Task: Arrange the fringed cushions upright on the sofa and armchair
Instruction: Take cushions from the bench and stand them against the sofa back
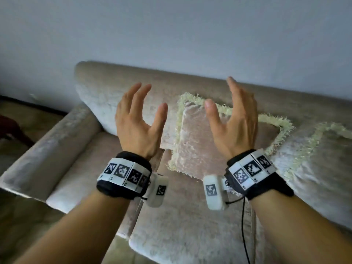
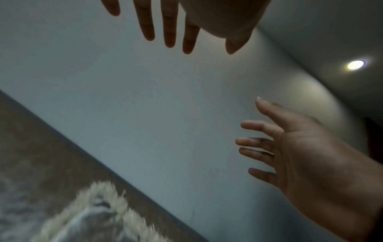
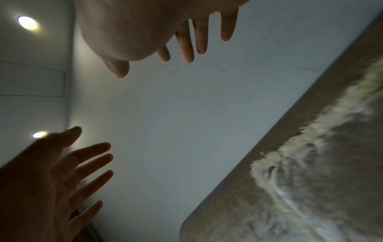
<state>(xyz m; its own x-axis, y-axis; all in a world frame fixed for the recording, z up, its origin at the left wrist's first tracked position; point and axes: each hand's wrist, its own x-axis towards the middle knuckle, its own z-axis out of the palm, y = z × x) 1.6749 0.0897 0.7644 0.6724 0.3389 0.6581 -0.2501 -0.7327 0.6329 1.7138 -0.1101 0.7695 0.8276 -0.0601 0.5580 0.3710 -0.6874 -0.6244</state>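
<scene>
A beige cushion with a cream fringe (image 1: 192, 141) leans against the back of the beige sofa (image 1: 106, 86); its fringe also shows blurred in the wrist views (image 2: 99, 204) (image 3: 311, 147). A second fringed cushion (image 1: 316, 161) lies to its right, partly cut off by the frame edge. My left hand (image 1: 151, 99) and right hand (image 1: 220, 92) are raised in the air in front of the first cushion, palms facing each other, fingers spread and straight. Neither hand touches anything. Each wrist view shows both hands empty: left hand (image 2: 186, 32) (image 3: 62, 172), right hand (image 2: 290, 147) (image 3: 165, 41).
The sofa's left armrest (image 1: 47, 149) runs along the seat, with a carpeted floor (image 1: 28, 115) and a dark red object (image 1: 11, 128) beyond it. A plain wall (image 1: 171, 35) rises behind the sofa. Ceiling lights (image 3: 28, 23) glow overhead.
</scene>
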